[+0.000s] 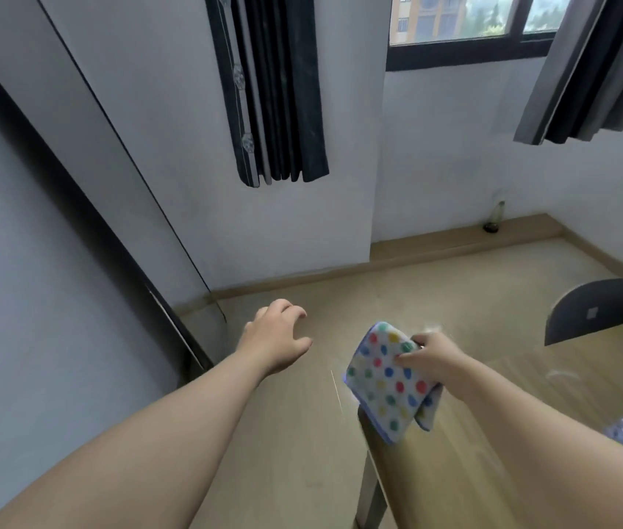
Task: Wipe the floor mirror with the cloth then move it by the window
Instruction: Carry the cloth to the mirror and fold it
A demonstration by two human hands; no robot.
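Observation:
The floor mirror stands along the left side, a tall panel with a black frame, its face showing only grey wall. My left hand is stretched forward over the floor just right of the mirror's lower corner, fingers spread and holding nothing. My right hand grips a folded white cloth with coloured polka dots and a blue hem. The cloth hangs above the near corner of a wooden table. The window is at the top right, in the far wall.
Dark curtains hang left of the window and at the top right. The wooden table fills the right, with a dark chair back behind it. A small bottle stands on the floor ledge under the window. Bare wood floor lies ahead.

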